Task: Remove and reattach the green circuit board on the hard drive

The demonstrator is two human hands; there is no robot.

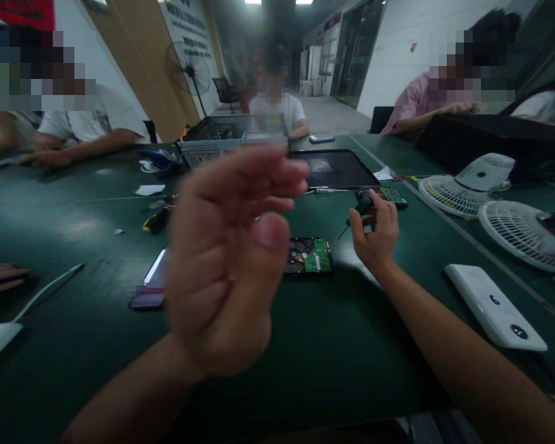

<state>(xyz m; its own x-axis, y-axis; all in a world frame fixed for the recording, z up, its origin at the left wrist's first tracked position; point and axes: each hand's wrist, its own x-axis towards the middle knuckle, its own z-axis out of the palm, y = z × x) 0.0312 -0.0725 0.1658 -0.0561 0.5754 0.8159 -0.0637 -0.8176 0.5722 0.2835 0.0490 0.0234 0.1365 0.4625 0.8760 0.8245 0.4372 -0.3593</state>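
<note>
My left hand [226, 271] is raised close to the camera, a little blurred. Its fingers are bent forward, the thumb stands apart from them, and no object shows in it. My right hand [379, 237] pinches a small dark-handled screwdriver [361, 208], whose thin shaft points down and left. Between the hands, a hard drive [317, 256] lies on the green table with its green circuit board facing up; my left hand hides its left part. Behind my right hand lies another green circuit board [393, 196], partly covered.
An open computer case [231, 145] and a black panel [342, 169] lie ahead. White fan parts [462, 185] and a white device [494, 305] stand right. A phone [150, 287] and a yellow-black tool [156, 221] are left. Other people sit around; a person's hand [2, 277] rests far left.
</note>
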